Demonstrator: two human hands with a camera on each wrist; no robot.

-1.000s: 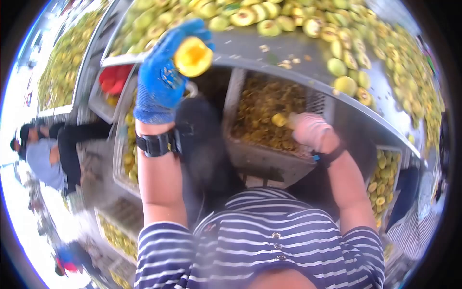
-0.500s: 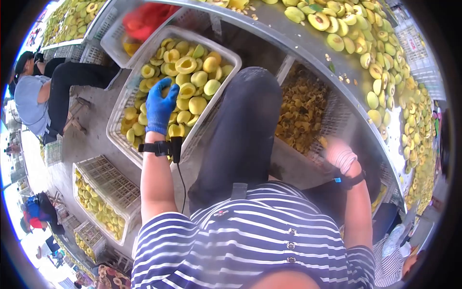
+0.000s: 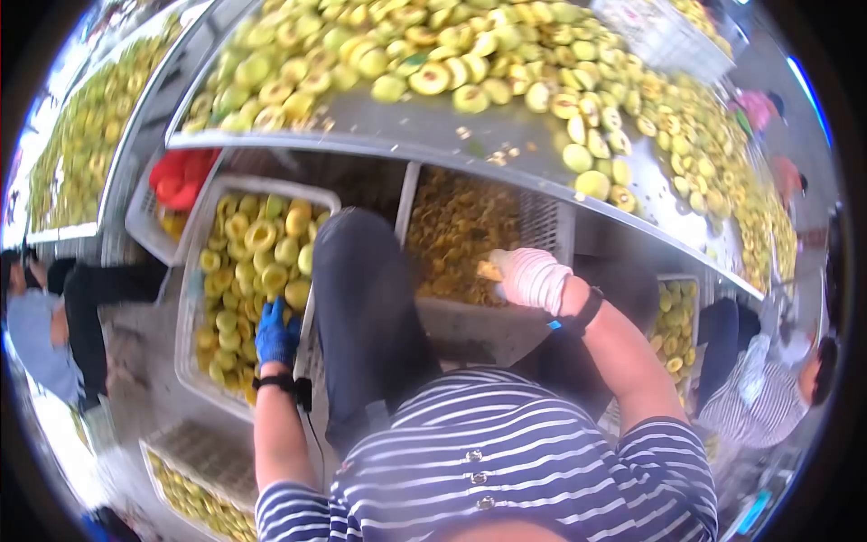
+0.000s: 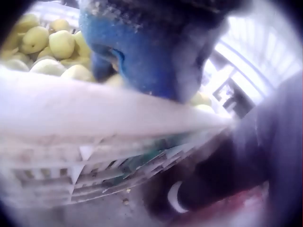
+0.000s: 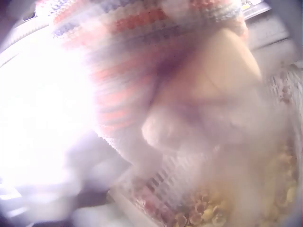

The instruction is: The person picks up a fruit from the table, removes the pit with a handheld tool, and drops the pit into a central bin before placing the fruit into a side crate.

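My left hand [image 3: 276, 336], in a blue glove, is at the near right side of a white plastic crate [image 3: 191, 298] full of halved yellow-green fruit [image 3: 260, 237]. Its fingers point down among the fruit, spread apart. In the left wrist view the blue glove [image 4: 147, 52] hangs just past the crate's rim [image 4: 94, 101], with fingertips partly hidden. A striped pinkish-white glove covers my right hand [image 3: 535, 278], which grips a small yellowish object [image 3: 489, 269] over a crate of brownish-yellow scraps [image 3: 461, 221]. The right wrist view is blurred and hides most of that object.
A metal table [image 3: 379, 122] heaped with halved fruit [image 3: 433, 77] runs across in front. My knee [image 3: 361, 244] stands between the two crates. Red cloth [image 3: 181, 177] lies in a bin at the left, another fruit crate [image 3: 673, 325] is at right, and people sit on both sides.
My left hand held a hollowed fruit half high up, then was over the fruit crate without it, and is now lower at its near side. The right hand stays by the scraps crate.
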